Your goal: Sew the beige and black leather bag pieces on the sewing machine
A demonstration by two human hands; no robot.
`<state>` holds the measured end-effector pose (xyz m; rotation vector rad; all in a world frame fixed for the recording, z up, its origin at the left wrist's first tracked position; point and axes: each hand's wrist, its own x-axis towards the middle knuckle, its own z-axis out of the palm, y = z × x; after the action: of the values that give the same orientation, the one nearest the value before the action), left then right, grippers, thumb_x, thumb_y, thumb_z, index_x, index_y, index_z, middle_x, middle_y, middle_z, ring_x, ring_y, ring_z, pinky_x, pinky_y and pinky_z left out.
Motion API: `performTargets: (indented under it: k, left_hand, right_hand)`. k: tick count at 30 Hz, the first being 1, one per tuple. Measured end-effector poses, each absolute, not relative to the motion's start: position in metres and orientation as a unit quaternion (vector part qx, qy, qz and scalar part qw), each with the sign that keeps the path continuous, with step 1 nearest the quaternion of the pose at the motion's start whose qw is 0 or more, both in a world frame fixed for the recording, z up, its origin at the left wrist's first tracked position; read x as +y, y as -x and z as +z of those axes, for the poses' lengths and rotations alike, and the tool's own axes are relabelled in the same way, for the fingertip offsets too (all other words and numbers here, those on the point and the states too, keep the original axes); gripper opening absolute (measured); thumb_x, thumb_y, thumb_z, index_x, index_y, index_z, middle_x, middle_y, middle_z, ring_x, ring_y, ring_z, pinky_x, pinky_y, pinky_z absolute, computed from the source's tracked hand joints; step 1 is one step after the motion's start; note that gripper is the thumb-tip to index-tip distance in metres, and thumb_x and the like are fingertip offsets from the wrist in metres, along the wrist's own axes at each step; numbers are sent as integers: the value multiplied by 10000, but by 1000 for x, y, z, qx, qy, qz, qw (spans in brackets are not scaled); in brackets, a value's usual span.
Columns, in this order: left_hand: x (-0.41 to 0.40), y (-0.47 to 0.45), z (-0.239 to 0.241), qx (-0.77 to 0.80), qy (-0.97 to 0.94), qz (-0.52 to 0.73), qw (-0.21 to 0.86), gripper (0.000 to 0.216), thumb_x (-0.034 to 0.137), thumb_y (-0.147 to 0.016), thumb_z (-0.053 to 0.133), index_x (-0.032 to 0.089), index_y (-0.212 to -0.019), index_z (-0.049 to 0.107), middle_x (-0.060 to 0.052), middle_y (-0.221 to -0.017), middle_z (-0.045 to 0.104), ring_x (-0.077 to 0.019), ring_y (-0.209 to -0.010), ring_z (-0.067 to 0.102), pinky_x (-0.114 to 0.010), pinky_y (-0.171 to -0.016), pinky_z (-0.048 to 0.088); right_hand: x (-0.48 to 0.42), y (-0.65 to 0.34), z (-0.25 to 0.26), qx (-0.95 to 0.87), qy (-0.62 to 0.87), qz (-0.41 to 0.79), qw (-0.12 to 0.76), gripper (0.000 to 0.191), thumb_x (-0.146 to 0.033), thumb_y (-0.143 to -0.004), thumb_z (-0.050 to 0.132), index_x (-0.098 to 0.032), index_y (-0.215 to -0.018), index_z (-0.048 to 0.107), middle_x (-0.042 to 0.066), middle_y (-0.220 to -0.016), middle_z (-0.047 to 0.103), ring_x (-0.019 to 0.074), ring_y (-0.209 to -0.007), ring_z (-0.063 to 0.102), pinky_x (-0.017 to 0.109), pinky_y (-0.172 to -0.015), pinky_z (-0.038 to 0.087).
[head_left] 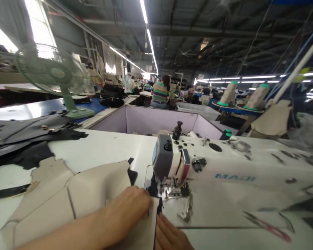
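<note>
My left hand (129,206) lies flat on a beige leather piece (75,198), fingers together and pointing at the presser foot (172,192) of a white sewing machine (224,166). My right hand (169,236) rests open on the same piece's edge just below the needle area, fingers stretched forward. The beige piece has a black backing showing at its edge near the foot. Neither hand grips anything; both press the material down on the white table (101,149).
Black leather pieces (28,137) are piled at the left. A green desk fan (57,78) stands behind them. Thread cones (228,93) sit on a rack at the right. A person in a striped shirt (160,92) sits further back. A pale bin (146,119) is behind the table.
</note>
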<state>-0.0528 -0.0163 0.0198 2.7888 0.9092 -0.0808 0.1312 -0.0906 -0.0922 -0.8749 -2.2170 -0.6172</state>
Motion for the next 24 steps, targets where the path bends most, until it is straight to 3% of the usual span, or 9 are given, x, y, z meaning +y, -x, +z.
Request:
performTargets:
  k: [3,10,17,24]
  left_hand:
    - [-9,47,8,315,-945,-9,88,150,61,-867,504,144,-876,628,-88,-894,646,-256,-843,614,-373,-771,459]
    - [-14,41,5,299,-951,15,79,193,48,-865,452,163,-885,605,-83,-892,617,-249,-834,577,-379,-753,432]
    - [-13,17,16,352,-933,-39,62,151,104,-881,494,146,-783,601,-81,-793,634,-224,-743,596,-316,-662,431]
    - [-13,12,20,353,-933,-40,56,222,29,-870,419,143,-804,598,-81,-820,636,-218,-736,589,-333,-659,436]
  right_hand:
    - [-83,-131,-107,-828,317,-273,373,258,-38,-870,435,-90,-852,687,144,-917,716,236,-982,679,317,-938,553]
    - [-92,-143,-119,-828,364,-258,340,343,-107,-882,472,46,-1141,637,244,-1144,643,280,-1070,641,327,-937,551]
    - [-93,-138,-100,-796,402,-236,386,369,-85,-794,423,64,-1001,690,236,-1014,688,300,-965,677,321,-814,607]
    - [-99,-140,-95,-807,407,-234,360,403,-75,-714,459,79,-1010,686,251,-1047,674,318,-1050,629,348,-847,593]
